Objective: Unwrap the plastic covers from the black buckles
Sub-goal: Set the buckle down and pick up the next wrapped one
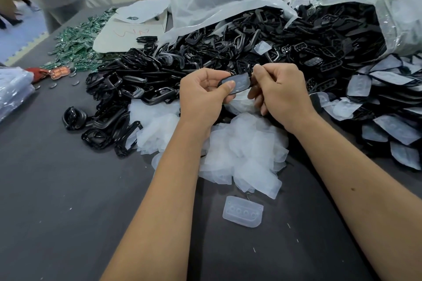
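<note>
My left hand (pixel 203 93) grips a black buckle (pixel 238 83) still in its cloudy plastic cover, thumb pressed on its face. My right hand (pixel 278 89) pinches the buckle's right end, at the edge of the cover, between thumb and forefinger. Both hands hover above a heap of peeled-off plastic covers (pixel 239 150). A single loose cover (pixel 243 211) lies on the dark table nearer to me. Covered buckles (pixel 388 125) are piled to the right. Bare black buckles (pixel 141 80) are heaped to the left and behind.
A big clear plastic bag (pixel 376 2) spills black parts at the back right. Green circuit boards (pixel 77 45) lie at the back left, with cardboard (pixel 127 32) beside them. A folded plastic bundle (pixel 13 91) sits at the left edge. A person stands beyond the table.
</note>
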Motion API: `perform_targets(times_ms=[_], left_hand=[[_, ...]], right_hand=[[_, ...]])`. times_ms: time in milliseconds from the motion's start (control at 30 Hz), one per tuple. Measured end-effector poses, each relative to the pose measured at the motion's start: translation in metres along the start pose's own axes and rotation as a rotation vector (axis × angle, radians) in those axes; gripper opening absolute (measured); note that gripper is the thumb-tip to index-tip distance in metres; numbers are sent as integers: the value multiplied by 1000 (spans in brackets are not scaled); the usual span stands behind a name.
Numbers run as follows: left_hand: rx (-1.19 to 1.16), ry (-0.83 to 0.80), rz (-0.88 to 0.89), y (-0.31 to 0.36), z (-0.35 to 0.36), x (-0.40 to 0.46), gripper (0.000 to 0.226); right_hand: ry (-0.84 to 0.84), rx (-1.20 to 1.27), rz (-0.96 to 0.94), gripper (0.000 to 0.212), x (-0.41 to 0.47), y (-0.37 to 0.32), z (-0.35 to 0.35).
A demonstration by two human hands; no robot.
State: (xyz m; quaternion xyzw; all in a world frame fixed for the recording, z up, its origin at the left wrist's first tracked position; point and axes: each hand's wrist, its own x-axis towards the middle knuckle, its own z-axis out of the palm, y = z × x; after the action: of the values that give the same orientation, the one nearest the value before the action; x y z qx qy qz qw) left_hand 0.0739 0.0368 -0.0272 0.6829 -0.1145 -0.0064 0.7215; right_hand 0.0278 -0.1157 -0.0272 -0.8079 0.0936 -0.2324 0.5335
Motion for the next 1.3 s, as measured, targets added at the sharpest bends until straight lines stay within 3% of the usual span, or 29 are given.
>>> perform_targets(times_ms=[133,267,533,767,867,1000,1167,1300], left_hand=[[-18,-9,-1,0,0,0,18],[-20,-33,7,1,0,0,16],[-24,-60,10,1,-2,0,16],[47,-50,0,-1,-1,0,16],[55,-43,-9,1,-2,0,17],[16,-9,-40,6,-2,-1,16],[-83,71,-130,14,-10,1,15],[-99,65,-150,18,-14,1,15]], right_hand=[[-37,138,6,29,1,2,-1],[-33,121,-31,20,2,5,0],[-111,331,145,18,3,2,-2],[-101,207,136,17,3,0,-3],[-76,79,66,17,2,0,-3],[48,-175,-185,6,-1,1,-2],[27,-278,-421,36,-2,2,-8],[-29,-314,-563,38,-1,4,-6]])
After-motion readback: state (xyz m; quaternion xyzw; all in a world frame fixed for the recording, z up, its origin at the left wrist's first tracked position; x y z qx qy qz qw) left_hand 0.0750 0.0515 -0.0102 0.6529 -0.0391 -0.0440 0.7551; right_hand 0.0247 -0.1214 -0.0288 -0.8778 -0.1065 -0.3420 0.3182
